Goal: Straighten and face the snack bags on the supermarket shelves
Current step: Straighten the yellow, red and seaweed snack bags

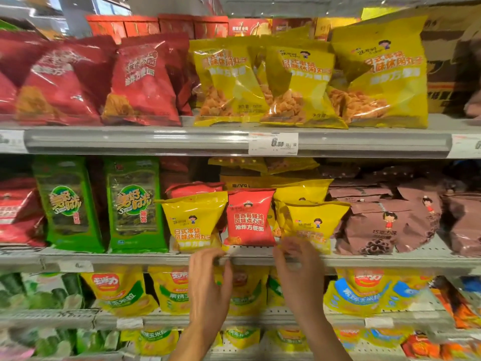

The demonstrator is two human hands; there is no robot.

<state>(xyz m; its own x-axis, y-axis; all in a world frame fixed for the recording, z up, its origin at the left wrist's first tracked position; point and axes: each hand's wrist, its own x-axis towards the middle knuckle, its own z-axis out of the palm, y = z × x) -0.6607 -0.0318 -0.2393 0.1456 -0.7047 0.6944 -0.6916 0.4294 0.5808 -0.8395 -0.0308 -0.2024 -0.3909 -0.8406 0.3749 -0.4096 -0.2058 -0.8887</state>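
Left hand (208, 280) loosely curled, grasping nothing, at shelf edge (250, 260); right hand (296, 267) pinching yellow bag (313, 225) bottom. Facing middle row; next, square red bag (248, 217).

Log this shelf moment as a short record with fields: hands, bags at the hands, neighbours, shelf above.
left hand: left hand at the middle shelf's grey front edge, fingers curled near the small yellow snack bag; grip unclear
right hand: right hand fingers at the bottom of the right yellow snack bag
between them: small red snack bag, upright, facing out
neighbours: green seaweed packs left, brown bags right
shelf above: large red bags, large yellow bags
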